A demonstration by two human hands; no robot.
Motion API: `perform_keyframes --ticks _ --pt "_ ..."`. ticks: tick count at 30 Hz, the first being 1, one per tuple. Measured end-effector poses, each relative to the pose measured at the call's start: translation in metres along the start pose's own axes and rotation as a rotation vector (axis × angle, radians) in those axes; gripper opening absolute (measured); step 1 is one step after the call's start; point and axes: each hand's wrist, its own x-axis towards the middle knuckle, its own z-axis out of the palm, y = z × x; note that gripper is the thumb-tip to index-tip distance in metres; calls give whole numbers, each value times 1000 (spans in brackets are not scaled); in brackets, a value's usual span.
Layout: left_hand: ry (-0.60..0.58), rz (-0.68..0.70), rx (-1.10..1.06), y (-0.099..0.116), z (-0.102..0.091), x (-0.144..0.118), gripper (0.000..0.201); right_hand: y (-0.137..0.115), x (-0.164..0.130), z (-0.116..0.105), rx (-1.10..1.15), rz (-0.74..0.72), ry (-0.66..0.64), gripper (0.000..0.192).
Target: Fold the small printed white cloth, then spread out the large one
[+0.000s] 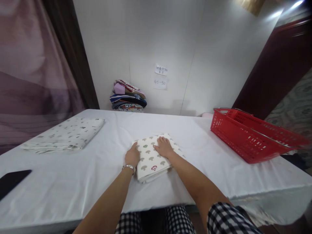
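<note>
A folded white cloth (146,159) printed with grey mushrooms, plus a red one and a green one, lies in the middle of the table. My left hand (132,156), with a bracelet at the wrist, is closed at the cloth's left edge; its fingertips are partly hidden. On top of the cloth, toward its right side, my right hand (163,148) lies flat with the fingers stretched out. The layers of the fold show along the near edge.
Another folded white cloth (70,133) with small dark prints lies at the left. A red plastic basket (234,139) stands at the right. Several folded fabrics (128,97) are stacked by the wall. A dark flat object (13,182) lies at the table's (97,191) near left.
</note>
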Motion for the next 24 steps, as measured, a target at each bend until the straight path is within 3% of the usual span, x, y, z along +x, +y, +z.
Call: perform_keyframes --ticks 5,8,10,13,16,20,24 --pt "-27 88 195 7 -14 1 49 2 0 3 9 -16 11 65" --pt "128 258 359 19 -17 1 43 0 0 3 16 -13 0 67" --pt "176 367 375 25 -10 1 43 -1 0 4 24 -8 3 67" --pt "103 404 347 25 9 0 48 5 5 1 102 0 25 56" --pt "86 384 314 20 23 -1 51 26 16 -12 183 50 82 38" --pt "107 379 293 17 24 -2 50 65 38 -34 219 183 158 42" --pt "118 378 266 16 23 -1 50 87 58 -43 274 170 107 39"
